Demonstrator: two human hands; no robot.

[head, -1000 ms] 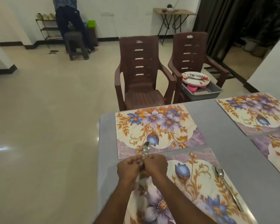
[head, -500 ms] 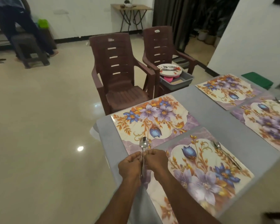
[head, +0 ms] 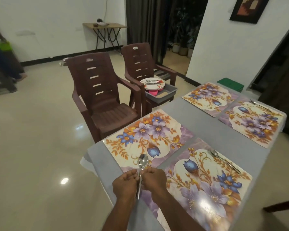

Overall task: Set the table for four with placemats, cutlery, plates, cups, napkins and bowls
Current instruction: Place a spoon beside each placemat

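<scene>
Several floral placemats lie on the grey table [head: 212,129]. Over the near left corner, my left hand [head: 124,185] and my right hand [head: 154,180] together pinch a small bunch of steel spoons [head: 143,161], bowls pointing away over the far-left placemat [head: 145,137]. One spoon [head: 224,160] lies on the right side of the near placemat [head: 207,184]. Another utensil [head: 260,105] lies on the far right placemat [head: 254,122]. The fourth placemat [head: 208,97] carries nothing.
Two brown plastic chairs [head: 103,97] stand along the table's left side. The farther chair holds a grey tray [head: 165,94] with plates [head: 152,83], cutlery and pink cups. A green object [head: 230,84] sits at the table's far end. A person [head: 0,60] stands far left.
My view has swung right, showing more of the far placemats. Both hands keep the same hold on the spoons over the table's near left corner.
</scene>
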